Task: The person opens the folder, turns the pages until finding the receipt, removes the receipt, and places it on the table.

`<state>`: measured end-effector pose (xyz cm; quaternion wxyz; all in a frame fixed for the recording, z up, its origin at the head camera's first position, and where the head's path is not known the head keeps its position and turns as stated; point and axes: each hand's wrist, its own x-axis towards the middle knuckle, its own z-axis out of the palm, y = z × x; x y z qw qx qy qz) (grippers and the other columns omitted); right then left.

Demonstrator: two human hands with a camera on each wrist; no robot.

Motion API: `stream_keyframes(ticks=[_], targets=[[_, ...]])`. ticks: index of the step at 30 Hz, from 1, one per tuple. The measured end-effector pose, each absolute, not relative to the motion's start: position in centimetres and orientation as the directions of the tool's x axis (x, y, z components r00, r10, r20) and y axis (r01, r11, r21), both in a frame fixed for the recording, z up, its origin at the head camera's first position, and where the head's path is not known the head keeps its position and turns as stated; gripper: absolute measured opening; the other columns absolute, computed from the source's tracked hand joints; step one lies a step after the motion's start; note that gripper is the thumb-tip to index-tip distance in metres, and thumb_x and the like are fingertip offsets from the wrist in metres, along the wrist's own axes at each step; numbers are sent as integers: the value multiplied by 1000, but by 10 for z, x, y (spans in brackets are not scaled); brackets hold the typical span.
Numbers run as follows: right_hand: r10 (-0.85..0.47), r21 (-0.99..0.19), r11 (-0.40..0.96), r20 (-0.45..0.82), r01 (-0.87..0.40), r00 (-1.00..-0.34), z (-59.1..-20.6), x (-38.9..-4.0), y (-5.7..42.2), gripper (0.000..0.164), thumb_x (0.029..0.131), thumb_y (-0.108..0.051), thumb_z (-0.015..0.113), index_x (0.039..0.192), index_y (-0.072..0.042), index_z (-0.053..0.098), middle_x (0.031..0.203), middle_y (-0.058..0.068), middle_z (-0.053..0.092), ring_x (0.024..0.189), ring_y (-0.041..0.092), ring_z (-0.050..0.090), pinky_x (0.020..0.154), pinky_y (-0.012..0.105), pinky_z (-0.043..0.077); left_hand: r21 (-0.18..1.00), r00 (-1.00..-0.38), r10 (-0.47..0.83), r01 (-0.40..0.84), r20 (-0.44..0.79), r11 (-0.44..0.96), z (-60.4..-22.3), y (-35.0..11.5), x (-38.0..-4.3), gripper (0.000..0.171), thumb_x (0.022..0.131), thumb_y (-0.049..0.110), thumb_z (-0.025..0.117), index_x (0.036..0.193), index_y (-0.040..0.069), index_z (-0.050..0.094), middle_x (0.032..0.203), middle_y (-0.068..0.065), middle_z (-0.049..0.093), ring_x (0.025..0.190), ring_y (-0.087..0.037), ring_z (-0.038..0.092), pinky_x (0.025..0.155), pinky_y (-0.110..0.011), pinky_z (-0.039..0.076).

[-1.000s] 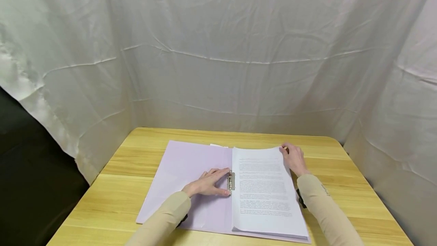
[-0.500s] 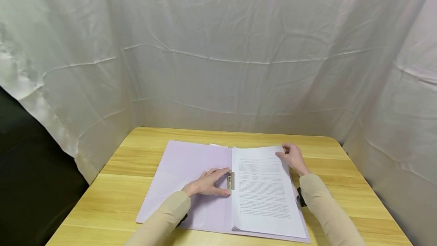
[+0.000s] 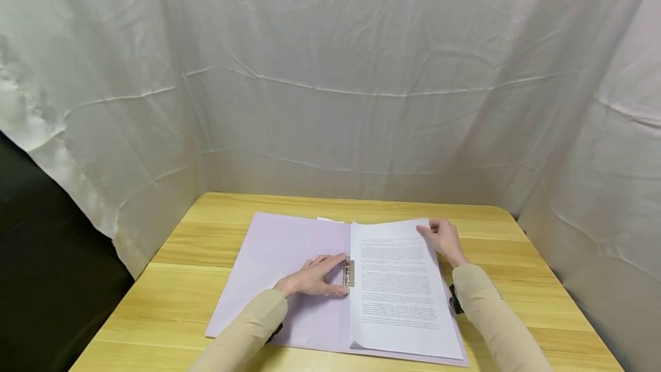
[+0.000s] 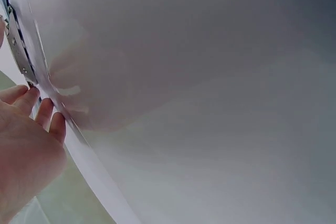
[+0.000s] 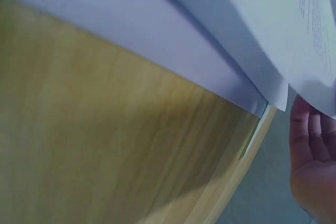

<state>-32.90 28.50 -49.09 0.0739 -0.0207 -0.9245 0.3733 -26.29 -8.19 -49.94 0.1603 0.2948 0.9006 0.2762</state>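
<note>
A lilac ring binder [image 3: 289, 245] lies spread flat, with a stack of printed paper [image 3: 395, 286] on its right side. My left hand [image 3: 312, 277] rests on the left cover, thumb and fingertips at the metal ring clip [image 3: 349, 273] by the spine. In the left wrist view the fingers [image 4: 59, 124] touch the spine just below the clip [image 4: 20, 51]. My right hand [image 3: 443, 241] pinches the top right corner of the upper sheets, lifting it a little. The right wrist view has the fingers [image 5: 300, 129] under the raised sheet [image 5: 273, 35], above the lower pages.
The binder lies on a wood-grain table [image 3: 175, 268], near its front edge. A small white tab [image 3: 330, 220] shows at the binder's top edge. Grey-white cloth [image 3: 361, 102] hangs behind the table and on both sides, with a black area [image 3: 46, 268] at left.
My right hand has shifted slightly left and in over the page corner, and the top sheet's corner has risen a little. My left hand stays at the clip.
</note>
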Motion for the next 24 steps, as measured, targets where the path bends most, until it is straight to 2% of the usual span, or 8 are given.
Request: stream_keyframes(ticks=[4, 7, 9, 13, 18, 24], targets=[[2, -754, 654, 74, -55, -997, -490, -326, 288, 47, 100, -33, 63, 127, 6, 59, 108, 28, 72, 83, 24, 71, 70, 30, 57, 618, -768, 630, 440, -117, 651, -498, -83, -263, 92, 91, 43, 72, 160, 9, 23, 167, -14, 26, 153, -37, 26, 123, -68, 17], [-105, -835, 547, 1, -58, -994, -488, -322, 291, 61, 101, -32, 62, 145, 4, 43, 110, 31, 71, 78, 27, 75, 65, 36, 62, 630, -769, 628, 432, -115, 645, -498, -85, -263, 94, 91, 43, 72, 160, 6, 21, 168, -16, 21, 156, -38, 19, 125, -65, 16], [-168, -875, 482, -52, -36, -984, -487, -318, 293, 67, 101, -32, 62, 152, 1, 34, 110, 30, 72, 76, 28, 76, 63, 39, 63, 625, -776, 620, 428, -116, 653, -496, -87, -263, 96, 91, 45, 71, 161, 5, 19, 169, -17, 18, 157, -38, 14, 126, -63, 15], [-254, -917, 399, -129, 17, -959, -485, -309, 296, 75, 101, -34, 62, 159, -10, 22, 112, 27, 72, 78, 30, 76, 65, 45, 64, 610, -788, 607, 433, -100, 663, -491, -90, -261, 98, 90, 47, 71, 160, 3, 18, 169, -19, 16, 157, -42, 8, 126, -63, 11], [-332, -932, 362, -162, 33, -929, -481, -297, 298, 77, 103, -35, 57, 162, -16, 12, 117, 26, 69, 84, 31, 76, 71, 46, 64, 589, -813, 578, 432, -74, 683, -481, -96, -256, 97, 91, 47, 70, 161, 4, 17, 169, -20, 14, 157, -45, 6, 126, -64, 8], [-407, -959, 273, -187, 77, -894, -473, -283, 298, 73, 108, -44, 39, 163, -20, -3, 134, 30, 58, 96, 26, 72, 79, 43, 62, 559, -852, 518, 395, -73, 729, -476, -101, -254, 99, 91, 51, 68, 161, 6, 15, 170, -17, 11, 158, -42, 5, 126, -65, 6]])
